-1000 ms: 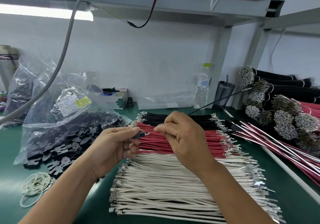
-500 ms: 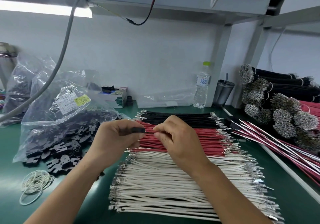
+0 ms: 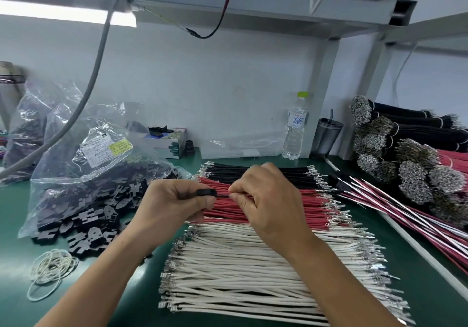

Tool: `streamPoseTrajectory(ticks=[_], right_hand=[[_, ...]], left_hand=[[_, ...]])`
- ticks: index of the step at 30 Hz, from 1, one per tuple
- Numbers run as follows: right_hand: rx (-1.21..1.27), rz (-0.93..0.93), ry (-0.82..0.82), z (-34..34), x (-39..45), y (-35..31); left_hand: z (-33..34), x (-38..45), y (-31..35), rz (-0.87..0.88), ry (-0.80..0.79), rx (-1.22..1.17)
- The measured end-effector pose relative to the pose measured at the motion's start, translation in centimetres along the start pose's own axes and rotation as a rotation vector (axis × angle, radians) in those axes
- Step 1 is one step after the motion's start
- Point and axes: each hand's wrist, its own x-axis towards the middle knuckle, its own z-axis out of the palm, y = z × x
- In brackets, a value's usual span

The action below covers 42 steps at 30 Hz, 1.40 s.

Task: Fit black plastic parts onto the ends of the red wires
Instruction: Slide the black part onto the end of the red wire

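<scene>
Left hand (image 3: 172, 203) curled, fingers (image 3: 202, 201) and thumb pinching a small black plastic part (image 3: 206, 193) just above the flat layer of red insulated wires (image 3: 278, 206). Right hand (image 3: 266, 200) also curled, fingertips (image 3: 234, 192) pinching a thin dark wire end (image 3: 224, 196) just to the right of the left fingers; colour of this wire hard to tell. Wire end touching the open side of the black part, between both sets of fingers. Whether already seated inside, cannot tell.

Directly below and behind the fingers, red wires lying side by side on the green worktop (image 3: 430, 288), with metal terminals at both ends. Farther behind the fingers, a row of black insulated wires (image 3: 228, 171). Nearer than the fingers, under the forearms, a wide layer of white insulated wires (image 3: 240, 276) with metal terminals.

To the left of the left fingers, a clear plastic bag (image 3: 83, 164) with a yellow and white label, open, with many loose black plastic parts (image 3: 88, 225) spilling on the worktop. Nearer and left, a heap of pale rubber bands (image 3: 50, 268).

Far right of the right fingers, long red and white wires (image 3: 405, 215) and tied bundles of black wires with metal ends (image 3: 395, 134). Behind, at the wall, a clear plastic water bottle with green cap (image 3: 296, 126) and a dark tumbler with straw (image 3: 328, 136).
</scene>
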Motion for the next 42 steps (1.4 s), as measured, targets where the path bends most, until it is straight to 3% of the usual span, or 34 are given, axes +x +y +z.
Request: streamPoseTrajectory(ticks=[2, 7, 13, 19, 23, 28, 33, 42], right_hand=[[-0.023, -0.013, -0.067, -0.4, -0.3, -0.5], [0.164, 0.236, -0.625, 0.5, -1.3, -1.5], [0.193, 0.267, -0.684, 0.4, -1.4, -1.3], [0.173, 0.210, -0.634, 0.5, -1.5, -2.2], [0.090, 0.128, -0.503, 0.5, -1.8, -2.5], [0.315, 0.226, -0.360, -0.8, -0.7, -0.6], [0.204, 0.221, -0.111, -1.3, 0.0, 0.7], [0.316, 0.217, 0.006, 0.0, -1.1, 0.8]], left_hand=[[-0.4, 0.1, -0.1, 0.006, 0.022, -0.002], [-1.0, 0.3, -0.4, -0.018, 0.088, -0.048], [-0.9, 0.3, -0.4, -0.011, 0.076, -0.063], [-0.5, 0.5, -0.9, -0.010, 0.089, -0.071], [-0.6, 0.5, -1.0, -0.016, 0.085, -0.066], [-0.7, 0.7, -1.2, -0.042, 0.078, -0.094], [-1.1, 0.6, -1.0, -0.054, 0.040, -0.148], [-1.0, 0.4, -0.3, -0.054, 0.010, -0.191]])
